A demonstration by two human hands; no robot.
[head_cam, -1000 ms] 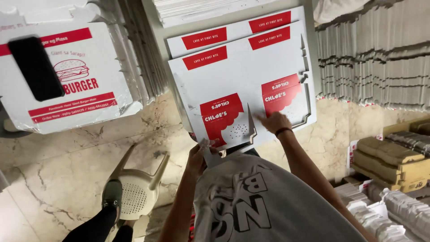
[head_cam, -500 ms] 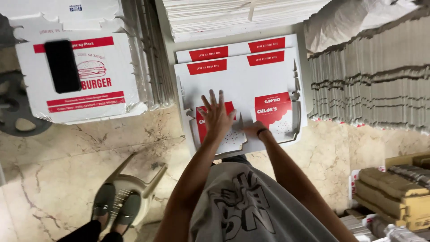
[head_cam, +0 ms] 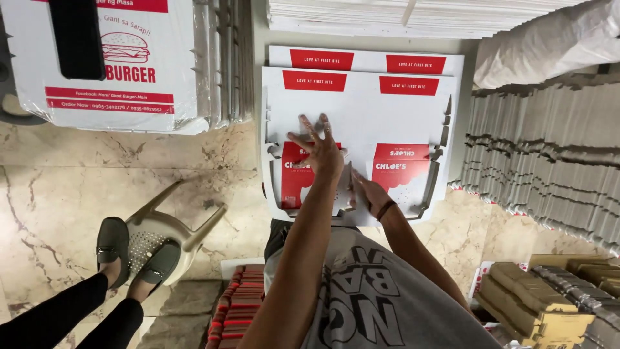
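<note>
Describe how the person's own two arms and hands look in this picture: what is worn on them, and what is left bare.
Both arms are bare from hand to upper arm; no sleeves reach them. The left hand wears no glove, ring or band that can be seen. The right hand is also gloveless, with a thin dark band around its wrist. The arms come out of a grey T-shirt with large black lettering.

This looks like a packing or storage room for a food business. Tall stacks of flat cardboard blanks (head_cam: 549, 148) line the right side, a wrapped bundle of printed burger boxes (head_cam: 123, 71) lies left, and more unfolded boxes (head_cam: 368, 97) cover the marble floor (head_cam: 97, 174).
</note>
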